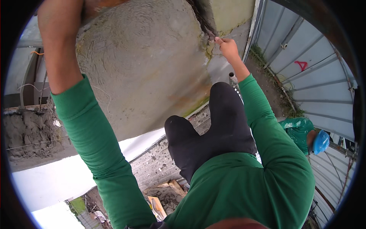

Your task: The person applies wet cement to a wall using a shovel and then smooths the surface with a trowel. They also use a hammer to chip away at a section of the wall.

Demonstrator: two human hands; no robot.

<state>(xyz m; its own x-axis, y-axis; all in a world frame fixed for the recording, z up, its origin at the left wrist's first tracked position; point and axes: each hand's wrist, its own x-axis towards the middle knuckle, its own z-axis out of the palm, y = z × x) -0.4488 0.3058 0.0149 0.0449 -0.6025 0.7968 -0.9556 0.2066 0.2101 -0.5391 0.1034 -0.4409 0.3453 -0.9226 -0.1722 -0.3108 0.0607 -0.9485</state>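
Note:
My left forearm [61, 57] reaches up along the left side, and the hand runs out past the top edge. Beside it, a blurred brown shape [101, 4] shows at the top border; whether it is part of the hand or a tool, I cannot make out. A grey plastered surface [145, 65] with swirled marks fills the upper middle. At its far right corner my right hand [228, 48] is closed, fingers curled, thumb toward the rough broken edge [209, 45]. Anything inside those fingers is hidden.
A pipe end [231, 75] stands beside my right knee. To the right runs a corrugated metal fence [309, 76] with weeds along its foot. A person in a blue helmet [321, 142] is near it. Wet mortar [28, 133] lies left; wood pieces [157, 206] lie below.

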